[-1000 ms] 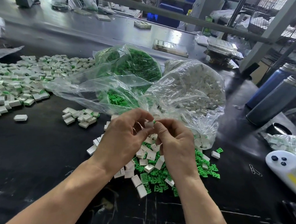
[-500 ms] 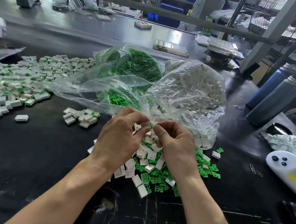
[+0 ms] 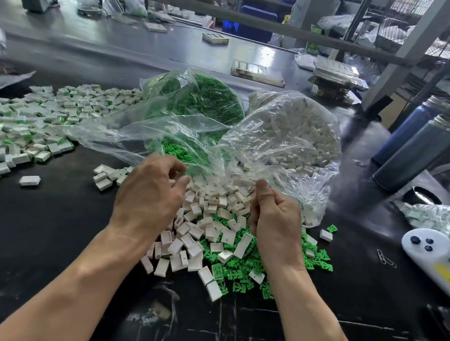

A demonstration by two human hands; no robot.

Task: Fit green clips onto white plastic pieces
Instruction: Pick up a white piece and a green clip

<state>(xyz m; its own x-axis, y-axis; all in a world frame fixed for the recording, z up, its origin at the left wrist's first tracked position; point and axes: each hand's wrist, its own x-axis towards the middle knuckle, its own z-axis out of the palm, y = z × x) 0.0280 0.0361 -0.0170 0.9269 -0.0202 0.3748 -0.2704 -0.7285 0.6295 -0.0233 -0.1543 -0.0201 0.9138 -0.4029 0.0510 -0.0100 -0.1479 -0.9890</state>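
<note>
- Well, from the head view no writing can be read anywhere; the yellow label on the white handheld device (image 3: 435, 251) at the right edge carries dark marks too blurred to make out, and it shows three dark buttons.
- The white plastic pieces (image 3: 196, 237) are small rectangular shells, some lying open side up so the hollow shows; they sit in a loose heap on the black table (image 3: 43, 238) between the two hands, too many to count.
- The green clips (image 3: 241, 274) are small bright pronged bits, spread under and to the right of that heap, also beyond counting.
- Two clear plastic bags stand just behind the heap: the bag of green clips (image 3: 204, 100) on the left, the bag of white pieces (image 3: 295, 129) on the right, their mouths slumped open toward the hands.
- A broad spread of finished pieces (image 3: 37, 122), white with green showing, covers the table at far left; one lone piece (image 3: 29, 180) lies apart from it.
- The left hand (image 3: 148, 194) hovers over the heap's left edge, fingers loosely curled; I cannot tell if it holds anything.
- The right hand (image 3: 273, 218) is curled above the heap's right side, thumb pressed against the forefinger; whether something is pinched there I cannot tell.
- Two dark cylindrical bottles (image 3: 420, 153) stand at the right, and two paperclips (image 3: 385, 259) lie near the device.
</note>
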